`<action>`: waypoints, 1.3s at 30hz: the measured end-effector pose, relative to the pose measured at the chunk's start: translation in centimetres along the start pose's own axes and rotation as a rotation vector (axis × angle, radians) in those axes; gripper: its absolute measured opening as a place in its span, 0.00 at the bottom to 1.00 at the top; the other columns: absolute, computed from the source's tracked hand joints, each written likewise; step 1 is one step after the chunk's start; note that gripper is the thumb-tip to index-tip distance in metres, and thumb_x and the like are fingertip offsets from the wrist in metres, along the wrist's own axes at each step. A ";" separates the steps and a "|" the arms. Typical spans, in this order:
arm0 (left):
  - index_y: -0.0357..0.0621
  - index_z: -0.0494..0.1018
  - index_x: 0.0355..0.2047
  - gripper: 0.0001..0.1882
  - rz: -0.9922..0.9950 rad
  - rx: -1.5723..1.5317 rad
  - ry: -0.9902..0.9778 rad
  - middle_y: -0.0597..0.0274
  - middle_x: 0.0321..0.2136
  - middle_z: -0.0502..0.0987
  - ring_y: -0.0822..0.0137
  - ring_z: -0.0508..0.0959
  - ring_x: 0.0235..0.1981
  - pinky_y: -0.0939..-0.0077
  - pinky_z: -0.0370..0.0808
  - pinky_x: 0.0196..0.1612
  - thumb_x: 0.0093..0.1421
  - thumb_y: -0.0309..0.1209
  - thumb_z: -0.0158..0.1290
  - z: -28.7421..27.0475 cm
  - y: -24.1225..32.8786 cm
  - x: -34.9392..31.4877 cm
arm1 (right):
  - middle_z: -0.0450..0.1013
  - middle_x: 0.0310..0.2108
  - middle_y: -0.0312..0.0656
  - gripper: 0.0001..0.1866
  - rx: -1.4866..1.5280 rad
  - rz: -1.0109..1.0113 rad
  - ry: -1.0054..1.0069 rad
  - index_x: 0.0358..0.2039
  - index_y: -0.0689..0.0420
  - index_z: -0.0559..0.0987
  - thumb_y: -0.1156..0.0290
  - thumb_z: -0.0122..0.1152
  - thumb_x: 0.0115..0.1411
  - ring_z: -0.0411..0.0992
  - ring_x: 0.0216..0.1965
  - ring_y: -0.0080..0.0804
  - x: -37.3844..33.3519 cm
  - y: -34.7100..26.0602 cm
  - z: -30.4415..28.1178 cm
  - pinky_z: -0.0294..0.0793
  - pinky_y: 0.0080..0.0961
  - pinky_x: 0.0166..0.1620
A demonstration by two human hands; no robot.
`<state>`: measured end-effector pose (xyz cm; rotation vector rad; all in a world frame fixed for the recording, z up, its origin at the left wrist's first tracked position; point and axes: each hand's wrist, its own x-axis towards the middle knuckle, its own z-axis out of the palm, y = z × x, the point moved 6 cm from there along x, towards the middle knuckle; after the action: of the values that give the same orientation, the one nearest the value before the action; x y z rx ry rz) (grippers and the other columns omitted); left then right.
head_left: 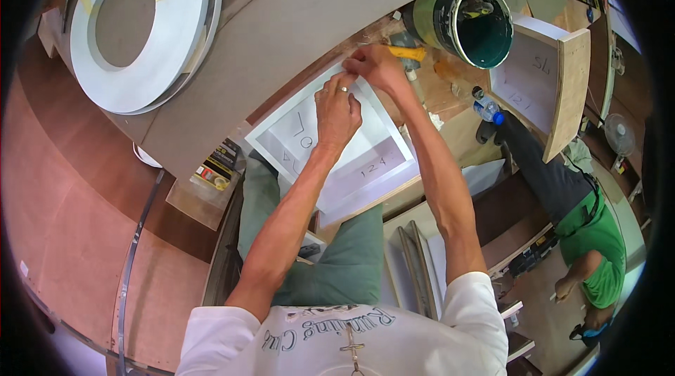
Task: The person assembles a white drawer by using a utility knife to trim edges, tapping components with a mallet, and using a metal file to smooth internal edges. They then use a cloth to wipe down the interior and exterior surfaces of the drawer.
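Note:
A white shallow open box (404, 149) like a drawer, with pencil marks on its inner faces, sits tilted across my thighs. Over its far rim is my left hand (338, 112), a ring on one finger, its fingers bent and closed at the edge. My right hand (377, 67) reaches past it to the far corner, thumb and fingers pinched together. Whatever thin thing the fingertips hold is too small to make out. Just right of that hand lies a yellow-handled tool (409, 53), partly hidden.
A large roll of white edging strip (83, 60) lies on a brown board (274, 17). A dark green bucket (450, 21), a plastic bottle (486, 105) and another wood-edged box (568, 88) stand to the right. Beyond, a person in a green shirt (598, 235) sits near a small fan (619, 135).

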<state>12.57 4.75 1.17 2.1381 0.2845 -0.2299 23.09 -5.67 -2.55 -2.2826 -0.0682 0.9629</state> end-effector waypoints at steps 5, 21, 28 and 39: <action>0.42 0.71 0.58 0.26 -0.015 -0.022 -0.009 0.54 0.56 0.75 0.51 0.74 0.58 0.53 0.68 0.57 0.56 0.19 0.53 -0.1 -0.5 0.1 | 0.82 0.32 0.55 0.18 0.020 0.092 -0.099 0.34 0.61 0.86 0.57 0.70 0.57 0.82 0.36 0.51 1.3 0.9 0.4 0.78 0.42 0.42; 0.37 0.69 0.61 0.28 -0.041 -0.111 -0.039 0.48 0.60 0.71 0.48 0.73 0.58 0.50 0.69 0.57 0.58 0.21 0.52 -0.2 -0.3 -0.5 | 0.83 0.35 0.54 0.14 -0.523 0.197 0.007 0.32 0.56 0.88 0.58 0.72 0.55 0.83 0.42 0.52 0.6 -2.4 0.5 0.81 0.43 0.46; 0.38 0.68 0.61 0.29 -0.059 -0.116 -0.054 0.48 0.60 0.70 0.49 0.72 0.59 0.50 0.69 0.57 0.57 0.20 0.53 0.1 -0.6 -0.6 | 0.83 0.32 0.52 0.14 -0.369 0.270 -0.001 0.32 0.60 0.87 0.61 0.66 0.58 0.83 0.40 0.48 1.9 -0.4 1.4 0.81 0.39 0.44; 0.45 0.69 0.62 0.31 -0.032 -0.094 -0.054 0.55 0.61 0.70 0.52 0.74 0.58 0.52 0.69 0.56 0.56 0.18 0.53 -0.5 -1.1 -0.5 | 0.77 0.30 0.39 0.12 0.456 0.275 -0.025 0.35 0.67 0.82 0.68 0.61 0.63 0.74 0.31 0.25 0.9 4.3 3.4 0.76 0.26 0.39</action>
<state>11.83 5.70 0.69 2.0327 0.2925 -0.2872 20.66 -6.93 -7.41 -1.8848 0.4232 1.0227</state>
